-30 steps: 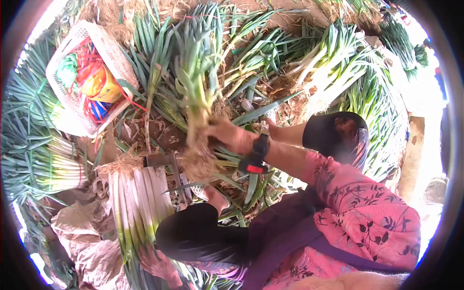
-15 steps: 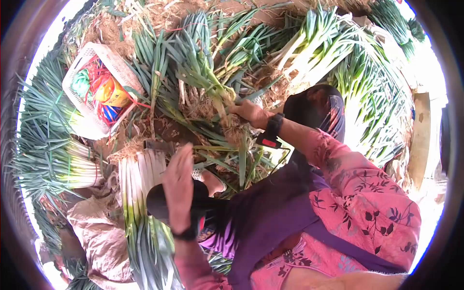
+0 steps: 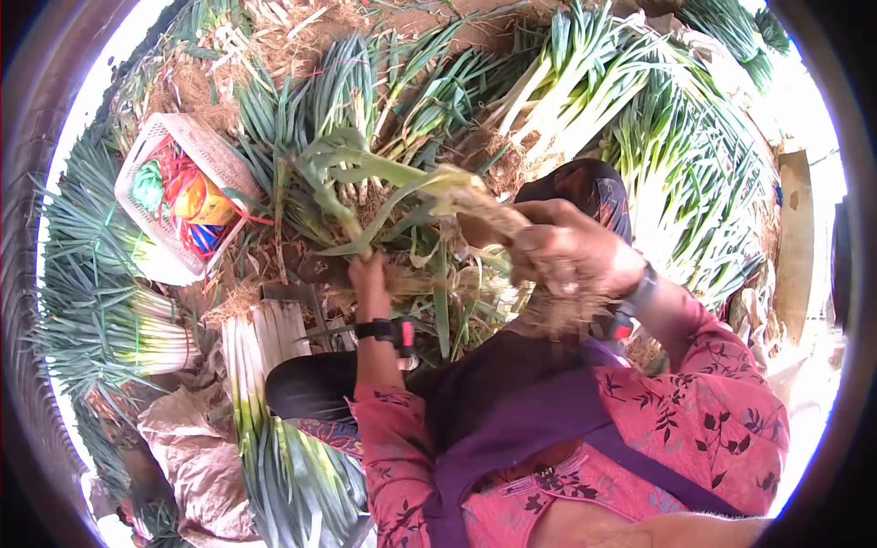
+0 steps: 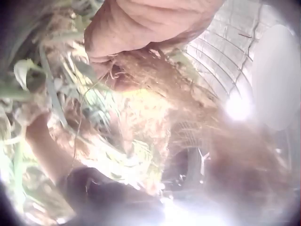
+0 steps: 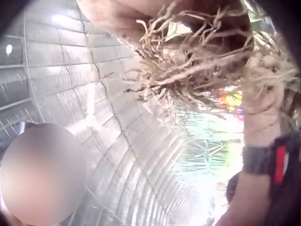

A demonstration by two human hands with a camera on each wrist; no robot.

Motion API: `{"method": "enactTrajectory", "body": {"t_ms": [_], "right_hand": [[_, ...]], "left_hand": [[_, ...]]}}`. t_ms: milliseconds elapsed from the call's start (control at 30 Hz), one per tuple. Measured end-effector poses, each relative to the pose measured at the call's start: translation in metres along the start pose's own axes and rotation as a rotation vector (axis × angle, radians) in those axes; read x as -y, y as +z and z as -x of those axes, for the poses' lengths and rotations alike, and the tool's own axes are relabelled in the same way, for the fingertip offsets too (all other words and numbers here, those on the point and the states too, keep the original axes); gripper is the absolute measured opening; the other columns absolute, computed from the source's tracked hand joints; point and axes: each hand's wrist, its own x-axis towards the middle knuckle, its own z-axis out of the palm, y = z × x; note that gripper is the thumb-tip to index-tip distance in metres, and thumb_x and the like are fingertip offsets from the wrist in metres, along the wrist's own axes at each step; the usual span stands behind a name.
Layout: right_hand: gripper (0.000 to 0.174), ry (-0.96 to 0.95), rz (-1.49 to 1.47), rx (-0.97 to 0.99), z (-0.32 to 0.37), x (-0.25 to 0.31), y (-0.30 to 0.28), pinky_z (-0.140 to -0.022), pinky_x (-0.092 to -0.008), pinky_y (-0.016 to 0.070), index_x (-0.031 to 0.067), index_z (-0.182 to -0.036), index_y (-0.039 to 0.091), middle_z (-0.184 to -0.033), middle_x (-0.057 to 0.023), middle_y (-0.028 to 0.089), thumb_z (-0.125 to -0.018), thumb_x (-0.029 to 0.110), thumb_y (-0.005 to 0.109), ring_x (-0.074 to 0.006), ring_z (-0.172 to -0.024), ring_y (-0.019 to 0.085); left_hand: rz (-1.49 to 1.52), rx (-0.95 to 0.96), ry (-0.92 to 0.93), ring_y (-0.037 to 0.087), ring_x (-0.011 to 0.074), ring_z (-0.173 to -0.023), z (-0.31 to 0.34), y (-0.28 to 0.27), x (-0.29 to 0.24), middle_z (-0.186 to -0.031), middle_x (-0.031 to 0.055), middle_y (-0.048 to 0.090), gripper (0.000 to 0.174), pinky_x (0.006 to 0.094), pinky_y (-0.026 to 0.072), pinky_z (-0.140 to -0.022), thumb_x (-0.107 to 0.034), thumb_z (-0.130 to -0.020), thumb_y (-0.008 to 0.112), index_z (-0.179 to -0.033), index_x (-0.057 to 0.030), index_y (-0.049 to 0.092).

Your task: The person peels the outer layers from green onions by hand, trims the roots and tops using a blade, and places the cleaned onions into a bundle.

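Note:
In the head view my right hand (image 3: 566, 247) grips a leek (image 3: 466, 196) close to its shaggy roots (image 3: 562, 306), its top reaching up-left. Left of it, my left hand (image 3: 370, 274) holds a green stalk (image 3: 343, 215) low down, fingers curled round it. Brown roots (image 4: 150, 70) hang under the left hand (image 4: 155, 23) in the left wrist view. Tangled pale roots (image 5: 183, 70) stick out below the right hand (image 5: 127, 19) in the right wrist view. Which stalks join between the hands I cannot tell.
A white basket (image 3: 196, 137) of coloured ties stands upper left. Leek bundles (image 3: 110, 237) lie at far left, and trimmed white leeks (image 3: 251, 365) lie by the knee. Loose leeks (image 3: 566, 91) are piled at upper right. A crumpled sack (image 3: 196, 457) is at lower left.
The right hand has moved right and down with its leek, turning it sideways. The left hand came up from the lower left, was raised flat, and now grips a stalk.

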Motion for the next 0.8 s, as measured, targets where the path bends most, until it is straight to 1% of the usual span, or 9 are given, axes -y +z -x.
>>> {"method": "enactTrajectory", "body": {"t_ms": [33, 133, 200, 267, 400, 433, 467, 533, 800], "right_hand": [[0.046, 0.012, -0.069, 0.029, 0.012, 0.003, -0.01, -0.048, -0.0197, 0.0448, -0.0086, -0.114, 0.051, -0.072, -0.0057, 0.059, -0.085, 0.025, 0.063, -0.0089, -0.052, 0.055], [0.044, -0.026, -0.117, 0.096, 0.038, 0.023, -0.008, -0.059, -0.0252, 0.0492, -0.0061, -0.105, 0.054, -0.069, -0.0054, 0.056, -0.081, 0.029, 0.066, -0.0116, -0.055, 0.056], [0.042, -0.057, -0.198, 0.17, 0.04, 0.013, -0.009, -0.064, -0.0293, 0.0508, -0.0048, -0.1, 0.054, -0.068, -0.005, 0.056, -0.079, 0.029, 0.068, -0.0114, -0.054, 0.055], [0.042, -0.088, -0.231, 0.222, 0.035, 0.005, -0.009, -0.064, -0.0312, 0.0515, -0.0048, -0.1, 0.053, -0.069, -0.0059, 0.057, -0.079, 0.028, 0.07, -0.0121, -0.056, 0.056], [0.026, 0.0, -0.031, 0.324, 0.001, -0.037, -0.024, -0.063, -0.0262, 0.0503, -0.0022, -0.106, 0.055, -0.072, -0.002, 0.057, -0.089, 0.016, 0.063, -0.0071, -0.055, 0.054], [0.026, -0.197, 0.305, 0.29, -0.017, -0.057, -0.022, -0.058, -0.0225, 0.047, -0.0005, -0.11, 0.055, -0.074, -0.0014, 0.057, -0.091, 0.016, 0.061, -0.0062, -0.057, 0.053], [0.03, -0.01, 0.408, 0.266, -0.024, -0.064, -0.022, -0.058, -0.022, 0.0446, -0.0001, -0.111, 0.055, -0.077, 0.0001, 0.057, -0.091, 0.021, 0.063, -0.0045, -0.064, 0.053], [0.032, 0.042, 0.286, 0.288, -0.045, -0.086, -0.016, -0.057, -0.0227, 0.0447, 0.0005, -0.111, 0.055, -0.078, 0.0019, 0.056, -0.092, 0.024, 0.062, -0.0035, -0.068, 0.053], [0.031, -0.154, 0.199, 0.02, -0.098, -0.127, 0.054, -0.042, -0.0212, 0.034, 0.0034, -0.105, 0.054, -0.061, 0.0049, 0.046, -0.093, 0.032, 0.059, -0.0033, -0.05, 0.043]], "left_hand": [[-0.664, -0.057, 0.158, 0.063, 0.0228, -0.073, -0.019, -0.025, 0.007, -0.083, 0.0161, 0.062, 0.027, 0.0399, 0.0513, -0.066, -0.005, -0.081, 0.062, -0.105, 0.0052, 0.055], [-1.205, -0.424, 0.346, 0.064, 0.0246, -0.081, -0.019, -0.052, -0.01, -0.089, 0.0209, 0.064, 0.03, 0.0404, 0.051, -0.072, -0.012, -0.082, 0.063, -0.106, 0.0056, 0.058], [-0.702, -0.079, 0.531, 0.064, 0.0279, -0.089, -0.031, -0.063, -0.024, -0.097, 0.0207, 0.065, 0.045, 0.0393, 0.0511, -0.081, -0.027, -0.086, 0.065, -0.117, 0.0045, 0.055], [0.149, 0.296, 0.19, 0.061, 0.0312, -0.099, 0.006, -0.028, -0.08, -0.113, 0.0203, 0.062, 0.068, 0.0418, 0.0468, -0.092, -0.049, -0.087, 0.06, -0.129, 0.0026, 0.047], [0.722, 0.694, 0.379, 0.045, 0.0309, -0.123, 0.025, 0.006, -0.152, -0.137, 0.0161, 0.044, 0.079, 0.0443, 0.0331, -0.105, -0.06, -0.088, 0.049, -0.136, 0.002, 0.037], [0.785, 0.711, 0.439, 0.046, 0.0296, -0.121, 0.028, 0.008, -0.162, -0.132, 0.0163, 0.047, 0.073, 0.0429, 0.0351, -0.104, -0.054, -0.09, 0.05, -0.136, 0.0006, 0.037], [0.977, 0.711, 0.321, 0.05, 0.0283, -0.115, 0.009, 0.004, -0.166, -0.126, 0.0163, 0.051, 0.063, 0.0404, 0.0385, -0.102, -0.046, -0.092, 0.053, -0.135, -0.0018, 0.039], [0.593, 0.48, 0.465, 0.054, 0.0277, -0.112, 0.022, -0.011, -0.16, -0.124, 0.0176, 0.053, 0.054, 0.0399, 0.0421, -0.1, -0.036, -0.094, 0.053, -0.133, -0.0004, 0.04], [0.908, 0.19, 0.257, 0.063, 0.0186, -0.094, 0.039, -0.005, -0.133, -0.103, 0.0134, 0.063, 0.029, 0.0314, 0.055, -0.081, -0.029, -0.096, 0.052, -0.103, -0.0018, 0.059]]}}
